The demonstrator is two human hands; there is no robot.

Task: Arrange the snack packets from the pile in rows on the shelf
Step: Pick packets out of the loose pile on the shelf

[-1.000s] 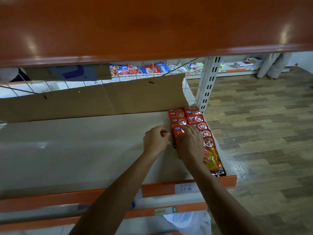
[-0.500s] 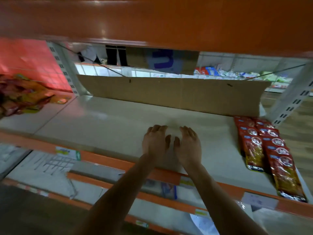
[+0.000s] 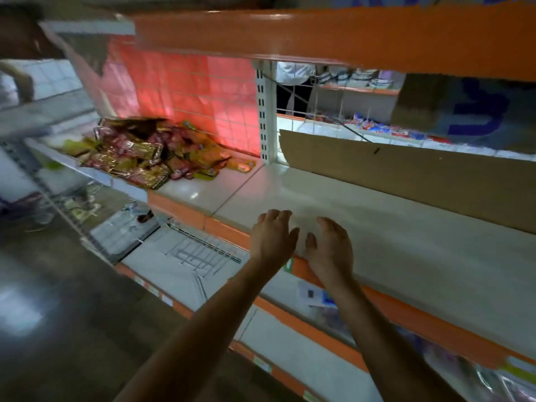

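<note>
Many crinkled red-and-gold foil snack packets (image 3: 136, 158) piled far left on the cream metal shelf (image 3: 377, 227), your left hand (image 3: 271, 239) over the front edge, your right hand (image 3: 329, 250) just beside it, fingers of both loose, holding nothing, brown cardboard strip (image 3: 420, 175) upright behind.

A jumbled pile of red-and-gold snack packets (image 3: 145, 158) lies on the shelf's (image 3: 362, 216) left end.

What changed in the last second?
The left hand and right hand let go of the packet rows and moved left along the shelf, toward the pile; both are empty. The rows are now out of view. The cardboard still stands at the back.
</note>
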